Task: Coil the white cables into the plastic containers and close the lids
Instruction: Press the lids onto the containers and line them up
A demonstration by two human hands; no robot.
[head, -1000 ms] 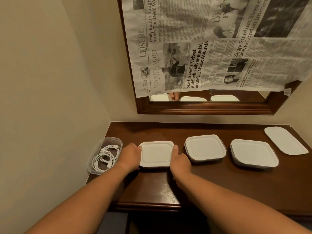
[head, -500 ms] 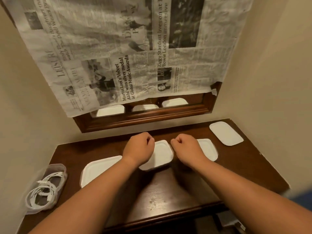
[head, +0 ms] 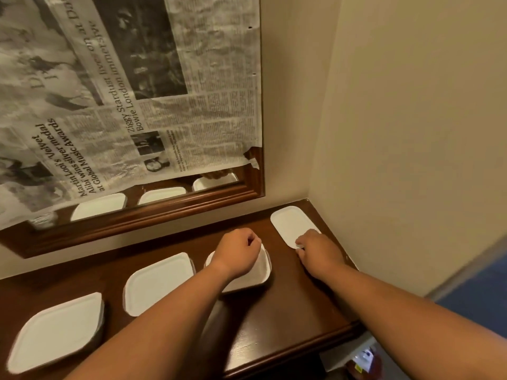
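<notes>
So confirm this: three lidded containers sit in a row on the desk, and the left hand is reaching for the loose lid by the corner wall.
Wrong hand. The head view shows the right hand reaching the loose lid by the corner; the left hand rests on the nearest lidded container. The three lidded containers in a row on the desk are correct.

Glossy dark wood table point(head: 288, 319) carries matt white plastic lids point(head: 159, 281); crinkled newsprint point(head: 164, 105) (matt, slightly rough) covers the wood-framed mirror point(head: 153, 215).

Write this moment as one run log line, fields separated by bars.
left hand: fist on third lidded container | right hand: fingertips on loose lid at table corner | three containers lidded
</notes>
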